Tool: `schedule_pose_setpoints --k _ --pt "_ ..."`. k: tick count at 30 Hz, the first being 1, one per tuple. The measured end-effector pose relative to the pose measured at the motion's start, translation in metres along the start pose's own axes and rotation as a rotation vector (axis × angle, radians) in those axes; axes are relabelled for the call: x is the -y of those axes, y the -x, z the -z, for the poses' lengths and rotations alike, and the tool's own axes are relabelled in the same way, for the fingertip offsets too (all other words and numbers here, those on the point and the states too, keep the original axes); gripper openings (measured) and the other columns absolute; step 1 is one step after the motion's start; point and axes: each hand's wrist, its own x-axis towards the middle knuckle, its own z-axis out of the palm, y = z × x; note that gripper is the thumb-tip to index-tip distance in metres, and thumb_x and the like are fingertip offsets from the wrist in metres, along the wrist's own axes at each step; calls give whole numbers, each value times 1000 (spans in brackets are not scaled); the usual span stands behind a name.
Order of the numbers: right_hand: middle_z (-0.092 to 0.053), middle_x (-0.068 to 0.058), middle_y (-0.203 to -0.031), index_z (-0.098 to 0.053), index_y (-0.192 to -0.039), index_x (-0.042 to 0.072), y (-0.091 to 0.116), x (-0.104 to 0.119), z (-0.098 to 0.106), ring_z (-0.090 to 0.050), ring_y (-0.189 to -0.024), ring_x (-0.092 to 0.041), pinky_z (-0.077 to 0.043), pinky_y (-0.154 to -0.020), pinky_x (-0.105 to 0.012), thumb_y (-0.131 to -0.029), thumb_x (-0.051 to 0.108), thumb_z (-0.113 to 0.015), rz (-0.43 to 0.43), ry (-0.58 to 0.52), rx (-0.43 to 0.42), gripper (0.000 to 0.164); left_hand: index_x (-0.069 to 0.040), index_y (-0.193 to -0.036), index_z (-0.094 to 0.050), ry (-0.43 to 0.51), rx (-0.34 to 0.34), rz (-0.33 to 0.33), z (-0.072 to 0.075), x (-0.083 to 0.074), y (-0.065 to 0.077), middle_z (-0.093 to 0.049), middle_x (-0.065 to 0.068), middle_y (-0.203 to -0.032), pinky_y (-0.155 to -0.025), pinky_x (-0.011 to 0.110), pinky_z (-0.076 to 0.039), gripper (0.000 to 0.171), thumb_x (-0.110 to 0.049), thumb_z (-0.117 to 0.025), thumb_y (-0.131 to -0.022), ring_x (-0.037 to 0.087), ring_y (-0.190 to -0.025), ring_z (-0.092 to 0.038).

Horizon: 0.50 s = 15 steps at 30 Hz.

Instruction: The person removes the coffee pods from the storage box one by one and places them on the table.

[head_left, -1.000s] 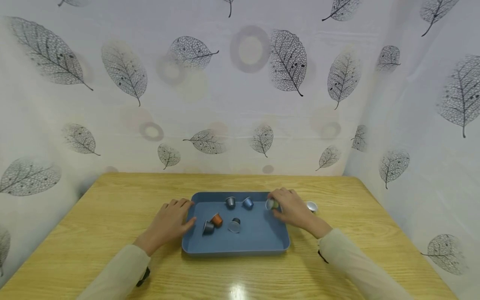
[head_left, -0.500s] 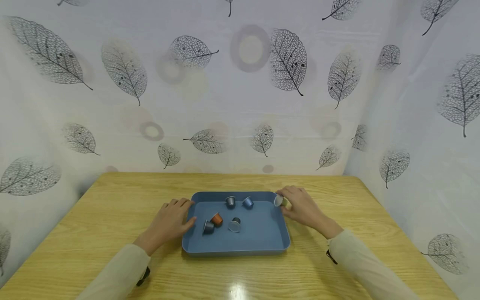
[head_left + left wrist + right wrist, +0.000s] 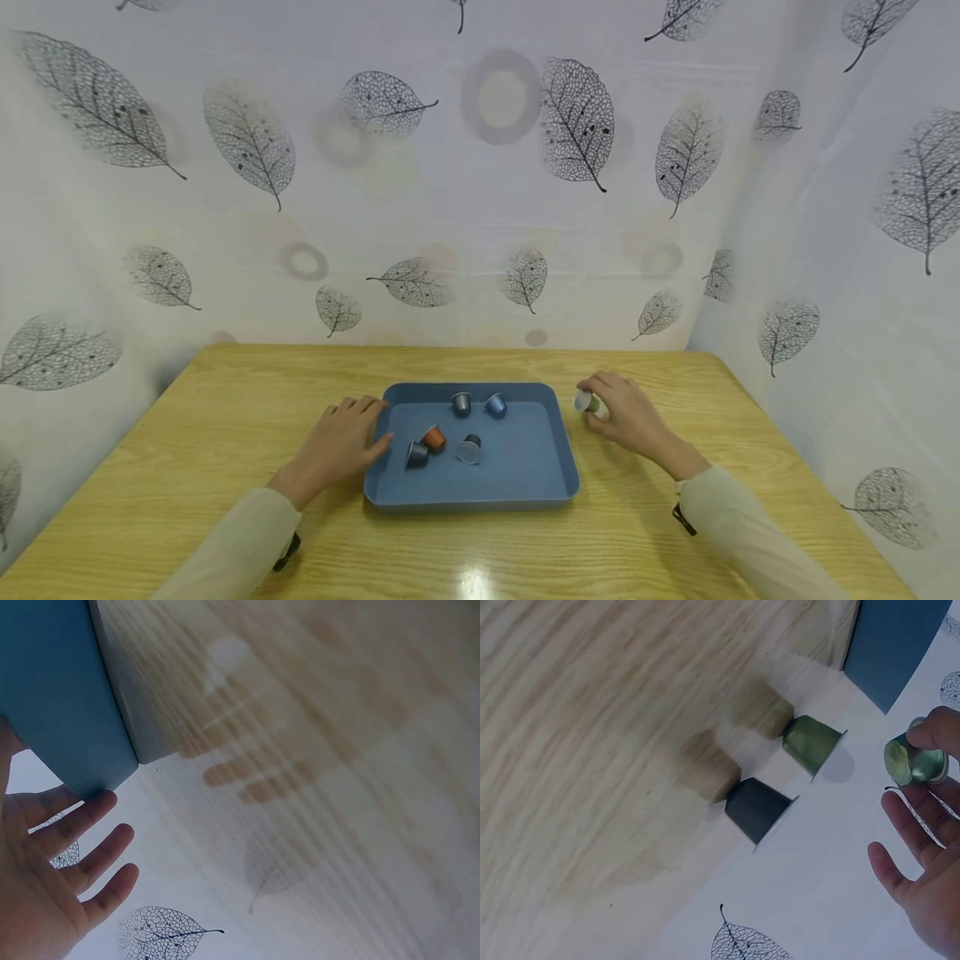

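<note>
My right hand (image 3: 626, 417) pinches a green coffee capsule (image 3: 915, 754) between thumb and fingers, above the table just right of the blue tray (image 3: 517, 492). In the right wrist view, a second green capsule (image 3: 810, 742) and a dark capsule (image 3: 757, 810) stand on their narrow ends nearby; the right hand largely hides them from the head camera. My left hand (image 3: 333, 442) rests on the tray's left rim, its fingers spread and fairly straight in the left wrist view. Inside the tray lie an orange capsule (image 3: 433, 439), a blue one (image 3: 496, 406) and several dark ones (image 3: 461, 405).
The tray sits mid-table on a glossy wooden tabletop (image 3: 247, 400). Behind and at both sides hangs a white curtain (image 3: 480, 208) printed with leaves, close to the table's far edge.
Holding the green capsule, my right hand has moved right, from over the tray's right end to beyond its rim. The left hand and tray have stayed in place.
</note>
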Motion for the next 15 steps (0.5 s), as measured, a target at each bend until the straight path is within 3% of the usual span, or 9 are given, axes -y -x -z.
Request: schedule_pose_setpoints --k 15 --pt "-63 -9 -100 -59 -103 4 15 -23 10 -58 -95 -28 -43 -75 -47 -66 6 -75 -122 7 53 40 -7 -117 -58 10 7 -4 -1 2 1 -59 9 -115 -80 48 -45 44 -37 -61 -84 30 -101 -55"
